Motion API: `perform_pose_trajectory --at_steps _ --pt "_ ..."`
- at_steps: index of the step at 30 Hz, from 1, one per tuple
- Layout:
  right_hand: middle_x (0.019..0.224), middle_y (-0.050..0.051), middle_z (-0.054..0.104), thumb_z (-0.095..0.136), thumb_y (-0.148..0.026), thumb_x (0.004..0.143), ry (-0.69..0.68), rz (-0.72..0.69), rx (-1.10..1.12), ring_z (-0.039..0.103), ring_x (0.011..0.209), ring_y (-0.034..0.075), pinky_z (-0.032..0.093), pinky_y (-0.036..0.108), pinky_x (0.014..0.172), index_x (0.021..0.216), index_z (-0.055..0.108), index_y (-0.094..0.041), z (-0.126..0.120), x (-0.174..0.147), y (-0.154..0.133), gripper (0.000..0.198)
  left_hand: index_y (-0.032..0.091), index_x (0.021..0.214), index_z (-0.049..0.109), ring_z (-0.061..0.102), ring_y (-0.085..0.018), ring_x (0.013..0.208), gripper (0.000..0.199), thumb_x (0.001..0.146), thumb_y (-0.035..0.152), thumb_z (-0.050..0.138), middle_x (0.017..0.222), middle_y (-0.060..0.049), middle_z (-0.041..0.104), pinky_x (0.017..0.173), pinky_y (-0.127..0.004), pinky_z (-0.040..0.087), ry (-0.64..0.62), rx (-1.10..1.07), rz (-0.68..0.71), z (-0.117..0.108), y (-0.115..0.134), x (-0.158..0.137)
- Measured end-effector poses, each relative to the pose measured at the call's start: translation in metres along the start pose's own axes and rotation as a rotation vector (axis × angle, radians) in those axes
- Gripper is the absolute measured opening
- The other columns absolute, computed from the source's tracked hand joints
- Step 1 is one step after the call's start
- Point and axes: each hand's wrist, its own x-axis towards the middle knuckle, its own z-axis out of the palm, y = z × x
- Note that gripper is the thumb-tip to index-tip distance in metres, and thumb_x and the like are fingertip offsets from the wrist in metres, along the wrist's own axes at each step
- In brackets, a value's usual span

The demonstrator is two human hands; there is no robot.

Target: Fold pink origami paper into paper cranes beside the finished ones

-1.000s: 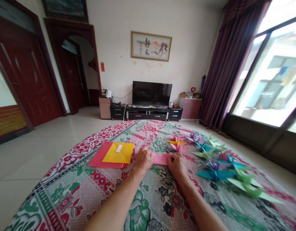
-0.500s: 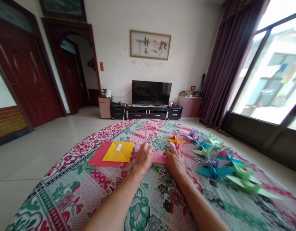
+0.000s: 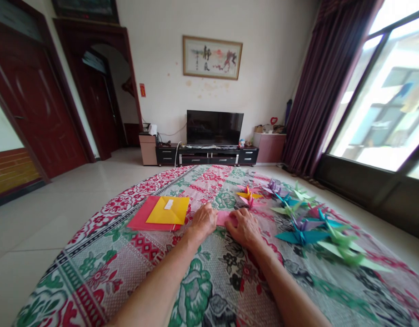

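Note:
A folded piece of pink paper lies on the table between my two hands. My left hand is closed at its left end, fingers bent and partly hidden behind the knuckles. At the right end, my right hand has its fingers curled over the paper, with the thumb close to the near edge. Just beyond my right hand sit a small pink paper crane and an orange paper crane. Left of my left hand, yellow square paper with a small white piece on it rests on red-pink paper.
Several paper cranes in teal, green and purple stand on the right of the table. A patterned cloth covers the round table. Beyond it are a television on a low cabinet and a purple curtain.
My right thumb and fingers have shifted slightly on the pink paper, leftward along its near edge. The left hand keeps its place at the other end. The view has tilted slightly.

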Motion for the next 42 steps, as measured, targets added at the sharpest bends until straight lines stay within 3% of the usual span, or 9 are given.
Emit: perform_pose_trajectory --at_steps 13,25,42 --pt "0.095 0.005 0.053 0.049 -0.037 0.078 -0.028 0.016 -0.051 0.05 0.087 0.019 0.03 0.029 0.072 0.096 0.057 -0.022 -0.001 -0.001 -0.002 0.025 0.018 0.096 0.063 0.052 -0.021 0.09 0.035 0.078 0.044 0.047 0.094 -0.01 0.054 0.081 -0.03 0.043 0.064 0.005 0.0 -0.001 0.007 -0.009" --pt "0.097 0.005 0.051 0.041 -0.037 0.084 -0.017 0.021 -0.113 0.047 0.088 0.019 0.029 0.03 0.074 0.096 0.055 -0.022 0.001 -0.003 -0.007 0.024 0.016 0.092 0.063 0.053 -0.023 0.093 0.035 0.073 0.042 0.052 0.095 -0.011 0.056 0.084 -0.031 0.041 0.105 0.039 -0.128 0.005 0.015 -0.006" --pt "0.098 0.005 0.051 0.043 -0.037 0.082 -0.017 0.005 -0.121 0.047 0.088 0.02 0.029 0.031 0.074 0.098 0.054 -0.022 -0.001 -0.005 -0.008 0.024 0.028 0.113 0.054 0.053 -0.022 0.103 0.044 0.07 0.036 0.054 0.11 -0.007 0.057 0.086 -0.032 0.041 -0.134 -0.096 -0.239 -0.008 -0.005 0.0"
